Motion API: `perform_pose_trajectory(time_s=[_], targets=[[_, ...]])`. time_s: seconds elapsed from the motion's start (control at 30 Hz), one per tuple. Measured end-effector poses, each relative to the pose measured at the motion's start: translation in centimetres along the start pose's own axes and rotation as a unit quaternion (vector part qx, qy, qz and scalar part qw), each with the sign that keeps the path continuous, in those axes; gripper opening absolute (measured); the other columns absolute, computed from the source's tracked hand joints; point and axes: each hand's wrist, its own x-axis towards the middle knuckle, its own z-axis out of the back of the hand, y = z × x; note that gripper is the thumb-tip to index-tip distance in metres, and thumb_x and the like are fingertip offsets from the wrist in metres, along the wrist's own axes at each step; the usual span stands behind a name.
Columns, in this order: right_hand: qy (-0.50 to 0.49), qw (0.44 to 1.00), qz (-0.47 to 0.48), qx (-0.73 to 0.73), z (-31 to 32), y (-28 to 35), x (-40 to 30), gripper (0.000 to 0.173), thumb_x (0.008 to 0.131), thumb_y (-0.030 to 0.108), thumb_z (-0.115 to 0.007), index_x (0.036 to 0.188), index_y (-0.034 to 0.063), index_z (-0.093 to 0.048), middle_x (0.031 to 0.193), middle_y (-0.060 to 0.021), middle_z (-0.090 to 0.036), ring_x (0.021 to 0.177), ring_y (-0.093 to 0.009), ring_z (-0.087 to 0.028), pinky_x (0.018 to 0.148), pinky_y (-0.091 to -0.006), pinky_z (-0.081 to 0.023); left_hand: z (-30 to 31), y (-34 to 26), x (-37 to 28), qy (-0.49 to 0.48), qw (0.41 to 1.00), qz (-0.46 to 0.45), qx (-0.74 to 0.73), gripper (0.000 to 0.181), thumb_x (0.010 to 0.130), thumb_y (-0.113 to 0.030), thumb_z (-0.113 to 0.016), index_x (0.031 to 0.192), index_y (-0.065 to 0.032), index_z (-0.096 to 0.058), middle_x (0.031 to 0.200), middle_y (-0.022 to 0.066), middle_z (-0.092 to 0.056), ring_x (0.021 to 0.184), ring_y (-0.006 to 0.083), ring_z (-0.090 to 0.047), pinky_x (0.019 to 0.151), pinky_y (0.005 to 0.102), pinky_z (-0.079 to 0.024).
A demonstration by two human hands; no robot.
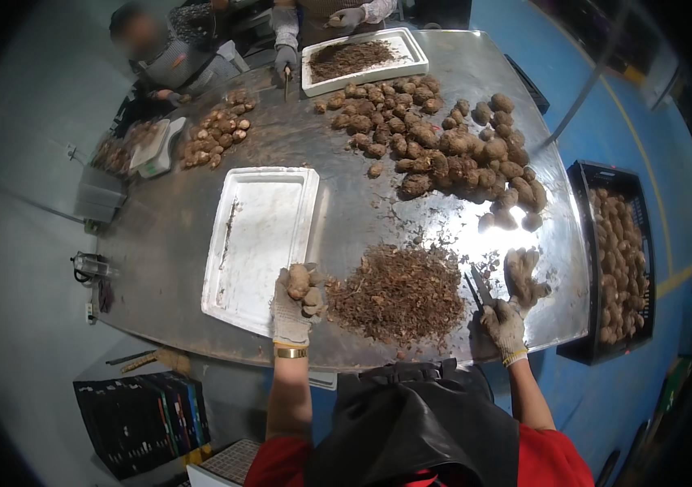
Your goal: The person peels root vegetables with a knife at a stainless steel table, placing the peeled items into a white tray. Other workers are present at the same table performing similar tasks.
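Note:
My left hand (291, 316), in a pale knit work glove, holds a knobby brown tuber (299, 280) that looks like taro, over the right rim of a white foam tray (260, 225). Dark streaks of dirt mark the tray's floor. In my right hand (504, 329), gloved too, is a knife (481, 286) with its blade pointing away from me, near the table's right side. Between both hands spreads a heap of brown peelings and root scraps (400, 295). A brown, branching object (523, 277), either a glove or a lobed tuber, lies just beyond my right hand.
Many unsorted tubers (449, 146) cover the far right of the metal table (163, 243). Another tuber pile (215, 137) and a scale (160, 146) are at the left. Two co-workers stand opposite, by a foam tray of scraps (364, 58). A black crate of tubers (617, 262) stands right.

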Motion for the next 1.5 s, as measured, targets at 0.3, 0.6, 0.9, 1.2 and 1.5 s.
perform_pose_trajectory(time_s=[0.3, 0.6, 0.9, 1.2, 1.5], targets=[[-0.010, 0.999, 0.010, 0.037, 0.0, -0.3, 0.1, 0.034, 0.095, 0.043, -0.062, 0.090, 0.0091, -0.061, 0.081, -0.0216, -0.064, 0.081, -0.045, -0.062, 0.069, -0.0484, -0.049, -1.9, -0.8, 0.1, -0.169, 0.985, 0.000, 0.022, 0.056, 0.099, -0.050, -0.054, 0.125, -0.0009, -0.057, 0.087, 0.0093, -0.063, 0.051, 0.0116, -0.045, 0.042, 0.0271, -0.039], [-0.025, 0.998, 0.021, 0.044, 0.4, 0.4, -0.1, 0.033, 0.094, 0.040, -0.063, 0.087, 0.0075, -0.061, 0.080, -0.0210, -0.064, 0.081, -0.044, -0.062, 0.070, -0.0466, -0.049, 7.8, 0.9, -0.2, -0.313, 0.591, -0.208, 0.714, 0.057, 0.077, -0.031, -0.083, 0.115, 0.0033, -0.057, 0.089, 0.0136, -0.066, 0.083, 0.0285, -0.066, 0.079, 0.0386, -0.054], [-0.032, 0.997, 0.037, 0.067, 0.4, 0.1, -0.1, 0.032, 0.094, 0.037, -0.064, 0.086, 0.0066, -0.061, 0.080, -0.0200, -0.065, 0.078, -0.042, -0.063, 0.068, -0.0465, -0.049, 7.1, -1.1, -2.0, -0.257, 0.558, -0.139, 0.776, 0.045, 0.077, -0.021, -0.079, 0.113, -0.0016, -0.062, 0.106, 0.0193, -0.067, 0.101, 0.0376, -0.062, 0.092, 0.0436, -0.050], [-0.033, 0.995, 0.002, 0.097, -0.1, -0.3, -0.1, 0.032, 0.095, 0.037, -0.064, 0.087, 0.0065, -0.060, 0.079, -0.0216, -0.064, 0.079, -0.046, -0.060, 0.067, -0.0480, -0.048, 7.4, 0.5, -9.3, -0.253, 0.607, -0.112, 0.745, 0.044, 0.080, -0.021, -0.076, 0.117, -0.0022, -0.061, 0.103, 0.0177, -0.066, 0.096, 0.0349, -0.064, 0.086, 0.0417, -0.053], [-0.008, 0.996, -0.005, 0.089, -0.3, -0.5, 0.1, 0.033, 0.094, 0.041, -0.064, 0.090, 0.0080, -0.061, 0.076, -0.0212, -0.063, 0.080, -0.044, -0.063, 0.068, -0.0487, -0.049, 3.4, 1.7, -9.9, -0.256, 0.683, -0.165, 0.664, 0.041, 0.090, -0.026, -0.070, 0.122, -0.0027, -0.059, 0.096, 0.0115, -0.064, 0.088, 0.0243, -0.064, 0.083, 0.0356, -0.054]])
